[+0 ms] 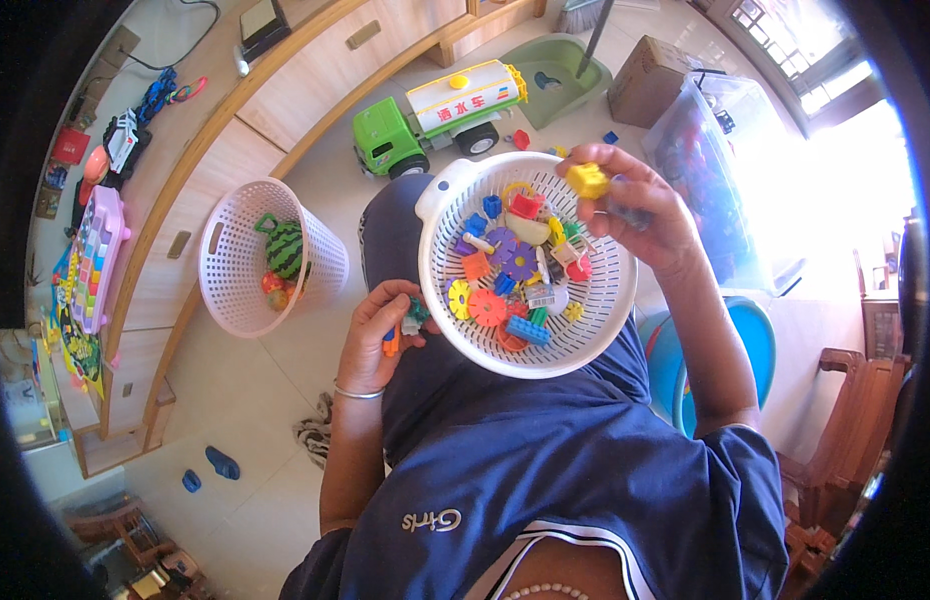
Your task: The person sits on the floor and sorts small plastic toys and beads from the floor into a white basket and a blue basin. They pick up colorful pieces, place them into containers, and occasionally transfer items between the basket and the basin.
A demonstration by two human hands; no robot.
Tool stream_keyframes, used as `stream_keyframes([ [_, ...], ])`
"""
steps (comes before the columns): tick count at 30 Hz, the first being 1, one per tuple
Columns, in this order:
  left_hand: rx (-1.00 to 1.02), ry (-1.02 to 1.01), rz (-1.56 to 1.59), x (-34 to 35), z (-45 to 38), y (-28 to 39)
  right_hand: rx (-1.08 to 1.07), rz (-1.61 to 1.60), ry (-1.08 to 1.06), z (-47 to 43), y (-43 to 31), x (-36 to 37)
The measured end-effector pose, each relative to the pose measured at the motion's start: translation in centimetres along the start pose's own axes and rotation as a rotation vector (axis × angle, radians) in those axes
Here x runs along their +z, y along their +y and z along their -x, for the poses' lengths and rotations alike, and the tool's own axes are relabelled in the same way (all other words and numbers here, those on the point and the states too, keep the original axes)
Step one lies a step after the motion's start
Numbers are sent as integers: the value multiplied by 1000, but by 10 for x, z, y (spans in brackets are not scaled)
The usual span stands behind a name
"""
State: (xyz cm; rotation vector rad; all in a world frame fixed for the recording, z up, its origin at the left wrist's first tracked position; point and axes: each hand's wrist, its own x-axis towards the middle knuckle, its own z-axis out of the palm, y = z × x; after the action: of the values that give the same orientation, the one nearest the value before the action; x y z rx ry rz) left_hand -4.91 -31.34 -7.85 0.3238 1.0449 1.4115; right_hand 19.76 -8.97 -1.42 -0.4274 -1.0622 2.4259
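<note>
A round white plastic colander (622,277) rests on my lap, holding mixed small toys, among them an orange-red notched disc (486,307), purple notched discs (519,260) and a light-blue toy brick (528,330). Above its upper right rim, my right hand (641,206) grips a yellow toy block (587,181) and a dark, blurred small piece. My left hand (382,330), wearing a silver bangle, is beside the colander's lower left rim. It holds several small toy pieces, with orange (391,341), blue and dark green parts showing.
A perforated pink-white basket (326,251) with a toy watermelon stands at left. Beyond the colander are a green toy tanker truck (386,139), a green dustpan (562,86) and a cardboard box (648,82). At right stand a clear plastic bin (697,180) and a blue tub (754,352).
</note>
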Motion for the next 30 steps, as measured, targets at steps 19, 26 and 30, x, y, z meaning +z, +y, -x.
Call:
stream_keyframes([
  [19, 5, 19, -40, 3, 0, 0, -96, 2107, 56, -17, 42, 26],
  [26, 3, 47, -77, 3, 1, 1, -196, 2033, 16, -17, 59, 23],
  [30, 7, 36, -69, 2, 1, 0, -304, 1764, -5, -14, 38, 22],
])
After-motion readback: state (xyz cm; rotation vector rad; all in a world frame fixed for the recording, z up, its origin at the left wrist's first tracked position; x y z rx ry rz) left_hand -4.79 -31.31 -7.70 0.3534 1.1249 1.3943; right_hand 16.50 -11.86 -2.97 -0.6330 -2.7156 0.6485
